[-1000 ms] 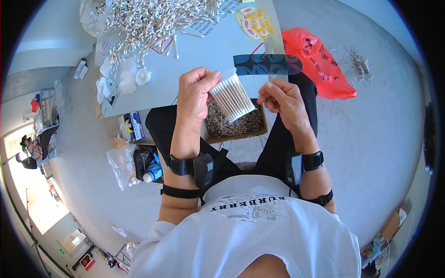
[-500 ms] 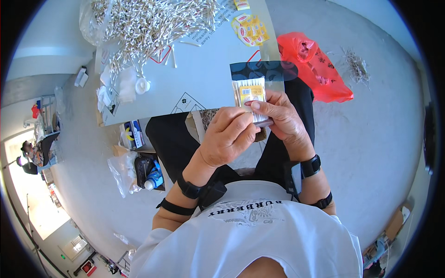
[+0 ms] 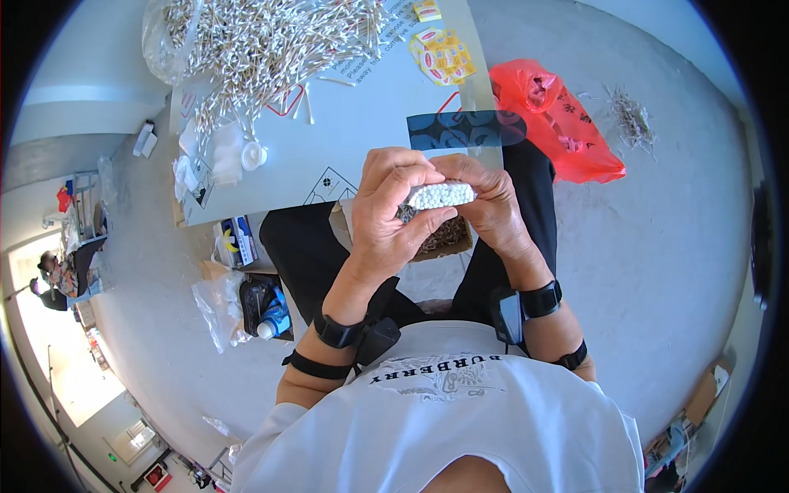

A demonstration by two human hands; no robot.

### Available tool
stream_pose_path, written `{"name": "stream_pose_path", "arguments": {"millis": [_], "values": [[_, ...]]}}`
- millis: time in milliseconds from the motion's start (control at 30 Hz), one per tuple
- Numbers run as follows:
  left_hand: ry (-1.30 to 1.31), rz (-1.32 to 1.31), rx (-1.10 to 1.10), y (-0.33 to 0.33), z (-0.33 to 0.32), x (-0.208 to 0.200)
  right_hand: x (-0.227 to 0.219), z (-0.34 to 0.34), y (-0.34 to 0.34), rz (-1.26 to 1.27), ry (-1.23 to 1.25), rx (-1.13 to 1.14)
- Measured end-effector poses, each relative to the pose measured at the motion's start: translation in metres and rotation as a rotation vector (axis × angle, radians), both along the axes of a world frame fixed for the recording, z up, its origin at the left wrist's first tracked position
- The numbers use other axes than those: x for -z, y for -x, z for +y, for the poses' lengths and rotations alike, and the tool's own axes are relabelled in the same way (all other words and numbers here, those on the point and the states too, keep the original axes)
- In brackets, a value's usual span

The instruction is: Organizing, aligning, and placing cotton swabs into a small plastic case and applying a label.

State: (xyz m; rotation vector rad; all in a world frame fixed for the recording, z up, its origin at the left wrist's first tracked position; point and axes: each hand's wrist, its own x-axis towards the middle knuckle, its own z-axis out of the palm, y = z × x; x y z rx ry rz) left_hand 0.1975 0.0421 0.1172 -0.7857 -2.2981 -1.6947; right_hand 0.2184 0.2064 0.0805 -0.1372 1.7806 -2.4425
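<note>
A flat pack of cotton swabs [image 3: 442,195] is held between my two hands above my lap, its round white tips facing up at me. My left hand [image 3: 388,205] is closed on the pack's left end, fingers over the far side and thumb along the near side. The right end is gripped by my right hand [image 3: 493,209], its fingers curled behind. In this pose the pack's yellow label is hidden. Below the hands, between my knees, stands a cardboard box [image 3: 340,223] holding many thin brownish sticks [image 3: 446,237].
On the table [image 3: 288,177] lie a large heap of loose swabs [image 3: 263,49], yellow labels [image 3: 444,57], a dark film strip [image 3: 454,130] and a small white roll [image 3: 253,154]. A red plastic bag [image 3: 567,123] sits at the right, near scattered sticks [image 3: 631,119] on the floor.
The pack has turned from showing its yellow label to showing its white tips. My left hand has opened from a fist-like pinch at its lower edge and now wraps its left end.
</note>
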Motion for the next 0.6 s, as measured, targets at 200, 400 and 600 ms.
{"name": "stream_pose_path", "arguments": {"millis": [200, 400, 600], "values": [[0.026, 0.023, 0.017, 0.007, 0.006, 0.005, 0.006, 0.004, 0.005, 0.105, -0.063, 0.069], [0.027, 0.000, 0.045, 0.007, 0.008, 0.010, 0.004, 0.003, 0.003, 0.095, -0.069, 0.116], [0.068, -0.207, -0.185, 0.009, 0.004, 0.027, 0.025, 0.054, 0.007, -0.065, -0.587, 0.334]]}}
